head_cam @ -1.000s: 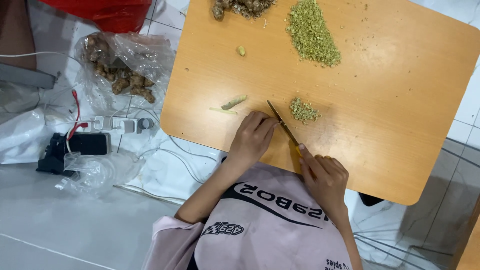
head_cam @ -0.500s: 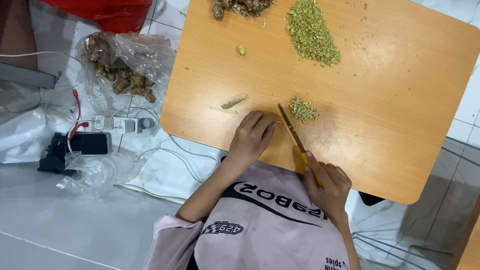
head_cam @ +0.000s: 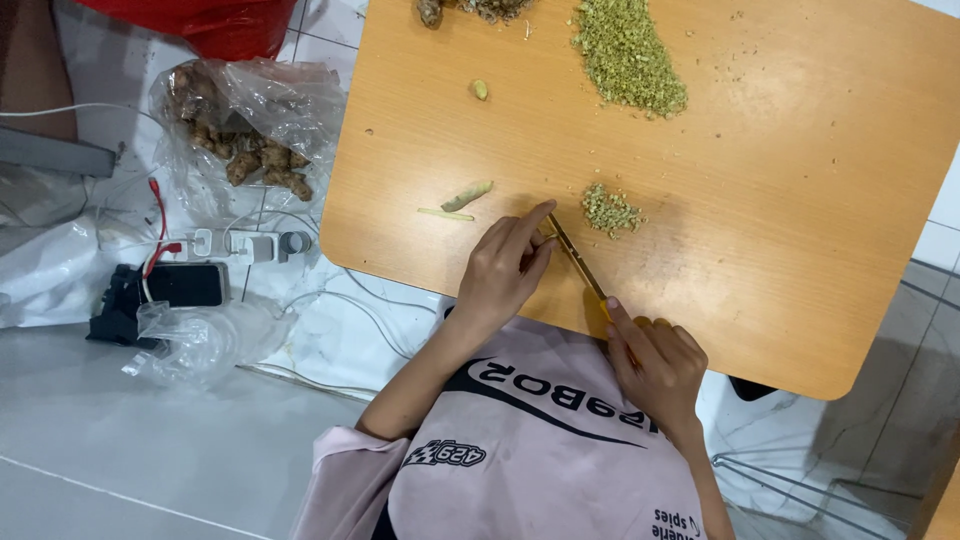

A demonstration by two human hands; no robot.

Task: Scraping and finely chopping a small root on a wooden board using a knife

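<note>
My right hand (head_cam: 655, 365) grips the yellow handle of a knife (head_cam: 578, 262), whose thin blade lies slanted on the wooden table (head_cam: 800, 220). My left hand (head_cam: 500, 272) rests on the board with its fingertips pressed together against the blade's tip; whatever lies under them is hidden. A small pile of chopped greenish bits (head_cam: 610, 210) sits just right of the blade tip. Left of my left hand lie a short green stem piece (head_cam: 467, 195) and a thin sliver (head_cam: 445, 213).
A large heap of chopped bits (head_cam: 630, 60) and a small lone piece (head_cam: 480, 90) lie farther up the table, with brown roots (head_cam: 470, 10) at its top edge. On the floor to the left are a plastic bag of roots (head_cam: 240, 140), a power strip (head_cam: 240, 245), a black device (head_cam: 170, 285) and a red bin (head_cam: 220, 20).
The knife and my right hand have slid slightly right and back toward my body. My left hand's fingers have stayed by the blade tip.
</note>
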